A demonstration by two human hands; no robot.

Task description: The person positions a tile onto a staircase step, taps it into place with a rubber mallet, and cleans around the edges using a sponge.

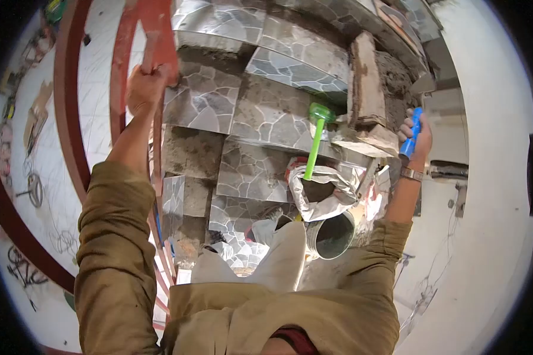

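Note:
My left hand [145, 89] is closed around a bar of the red metal railing [158, 35] on the left. In my right hand [419, 139] is the blue handle of a trowel [413, 133]; a grey, blade-like shape shows just above it. Left of that hand, a dusty block or board [364, 80] lies beside dark wet mortar [397, 77]. A mallet [315, 148] with a green head and bright green handle leans near the middle. Its handle end meets an open white sack [323, 192] holding grey powder or mortar.
Stairs with grey stone-pattern tiles [254, 165] rise ahead, some parts rough bare cement [195, 148]. A bucket [333, 235] stands below the sack, close to my legs [278, 254]. A white wall [485, 207] runs along the right. Beyond the railing, tools and cables lie on a pale floor [41, 142].

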